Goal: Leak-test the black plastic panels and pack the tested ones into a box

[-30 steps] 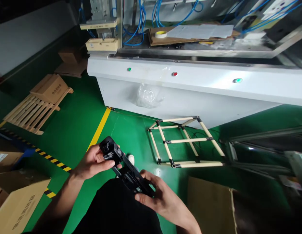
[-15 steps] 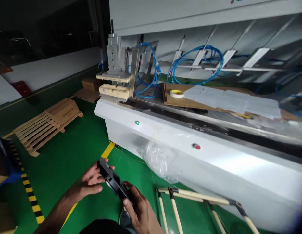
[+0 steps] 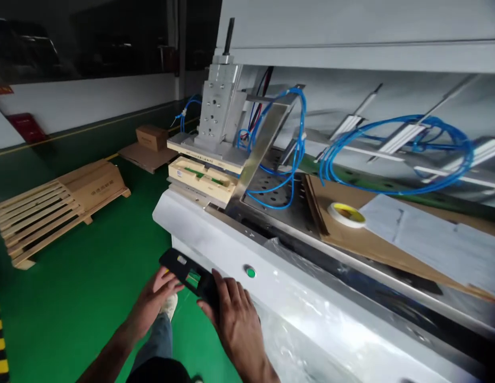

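Low in the view at about 6 o'clock, both hands hold a flat black plastic part (image 3: 188, 271) in the air over the green floor (image 3: 99, 276), just short of the white machine housing (image 3: 311, 298). The right hand (image 3: 231, 314) is clamped on the part's near end, fingers wrapped over the top. The left hand (image 3: 157, 295) pinches its lower edge from 8 o'clock, fingertips touching it. The part looks thin, light and stiff, with cut-out windows that would likely leave the webs between them fragile. Its smooth faces may be slippery, so the solid outer edges and ends seem the safest places to grip. At 3 o'clock the housing's rounded front edge, with a green button (image 3: 251, 272), stands very near the right hand's knuckles and leaves little room on that side. Open floor lies from 7 to 10 o'clock. Farther off, at 12 o'clock, a cream fixture block (image 3: 201, 180) sits under a metal press head (image 3: 221, 109), ringed by blue hoses (image 3: 289, 159). A tape roll (image 3: 345, 214) lies at 2 o'clock and a wooden pallet (image 3: 40, 218) at 10.
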Action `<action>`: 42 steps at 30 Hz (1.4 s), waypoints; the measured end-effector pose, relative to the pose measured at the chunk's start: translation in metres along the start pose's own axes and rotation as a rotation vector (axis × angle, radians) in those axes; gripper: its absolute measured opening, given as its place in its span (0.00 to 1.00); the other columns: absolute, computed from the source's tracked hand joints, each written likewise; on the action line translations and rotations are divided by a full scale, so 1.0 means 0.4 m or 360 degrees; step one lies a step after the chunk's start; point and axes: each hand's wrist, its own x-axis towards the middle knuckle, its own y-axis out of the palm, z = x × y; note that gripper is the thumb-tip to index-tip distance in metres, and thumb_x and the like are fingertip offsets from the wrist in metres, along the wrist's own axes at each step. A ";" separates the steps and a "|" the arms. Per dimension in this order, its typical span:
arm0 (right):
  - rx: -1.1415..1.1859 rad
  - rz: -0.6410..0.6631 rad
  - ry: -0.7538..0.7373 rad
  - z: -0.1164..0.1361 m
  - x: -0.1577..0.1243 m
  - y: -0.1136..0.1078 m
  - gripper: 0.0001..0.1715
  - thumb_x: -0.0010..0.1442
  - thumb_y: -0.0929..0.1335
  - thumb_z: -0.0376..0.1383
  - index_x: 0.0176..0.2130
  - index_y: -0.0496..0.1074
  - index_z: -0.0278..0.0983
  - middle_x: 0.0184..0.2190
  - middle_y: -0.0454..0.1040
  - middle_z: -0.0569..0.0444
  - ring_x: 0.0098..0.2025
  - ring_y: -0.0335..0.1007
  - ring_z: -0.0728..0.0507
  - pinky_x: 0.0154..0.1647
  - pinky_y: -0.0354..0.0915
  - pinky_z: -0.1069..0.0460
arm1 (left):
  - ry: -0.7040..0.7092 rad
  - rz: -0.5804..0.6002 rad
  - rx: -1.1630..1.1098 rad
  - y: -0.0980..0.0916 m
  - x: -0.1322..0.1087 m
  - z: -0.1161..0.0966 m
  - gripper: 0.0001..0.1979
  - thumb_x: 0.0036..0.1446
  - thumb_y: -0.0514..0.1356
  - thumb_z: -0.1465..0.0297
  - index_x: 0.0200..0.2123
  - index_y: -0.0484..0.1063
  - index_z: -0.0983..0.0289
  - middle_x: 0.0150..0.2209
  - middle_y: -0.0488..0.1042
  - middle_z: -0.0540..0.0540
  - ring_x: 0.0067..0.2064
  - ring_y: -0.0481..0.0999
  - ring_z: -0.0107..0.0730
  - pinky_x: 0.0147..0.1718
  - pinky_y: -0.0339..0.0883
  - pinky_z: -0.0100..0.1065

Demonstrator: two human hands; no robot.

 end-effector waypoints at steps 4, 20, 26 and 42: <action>-0.0303 -0.0069 0.0039 -0.097 0.253 0.067 0.34 0.78 0.59 0.52 0.67 0.67 0.31 0.46 0.78 0.37 0.44 0.75 0.32 0.45 0.75 0.39 | -0.0129 -0.0011 0.0324 -0.061 0.182 -0.047 0.38 0.56 0.72 0.43 0.62 0.74 0.58 0.62 0.80 0.67 0.65 0.78 0.59 0.70 0.64 0.60; -0.0145 -0.0255 -0.0151 -0.180 0.633 0.155 0.41 0.76 0.66 0.47 0.78 0.53 0.39 0.54 0.75 0.38 0.51 0.72 0.31 0.53 0.72 0.37 | -0.0155 0.0147 0.1112 -0.094 0.335 -0.199 0.23 0.69 0.60 0.50 0.56 0.80 0.59 0.57 0.84 0.60 0.60 0.83 0.48 0.61 0.75 0.45; 0.0029 -0.0484 -0.0296 -0.122 0.622 0.072 0.48 0.75 0.67 0.51 0.81 0.45 0.42 0.52 0.76 0.41 0.51 0.73 0.33 0.50 0.74 0.40 | 0.0183 0.0144 0.0946 -0.052 0.346 -0.345 0.26 0.70 0.60 0.49 0.60 0.77 0.60 0.53 0.86 0.62 0.57 0.84 0.47 0.57 0.77 0.45; 0.0104 -0.0475 -0.0206 -0.103 0.566 -0.009 0.47 0.74 0.70 0.46 0.80 0.50 0.37 0.53 0.74 0.40 0.53 0.73 0.34 0.51 0.74 0.41 | 0.0551 0.0274 0.0553 0.063 0.360 -0.461 0.12 0.70 0.66 0.61 0.50 0.84 0.60 0.49 0.87 0.59 0.54 0.86 0.44 0.54 0.79 0.40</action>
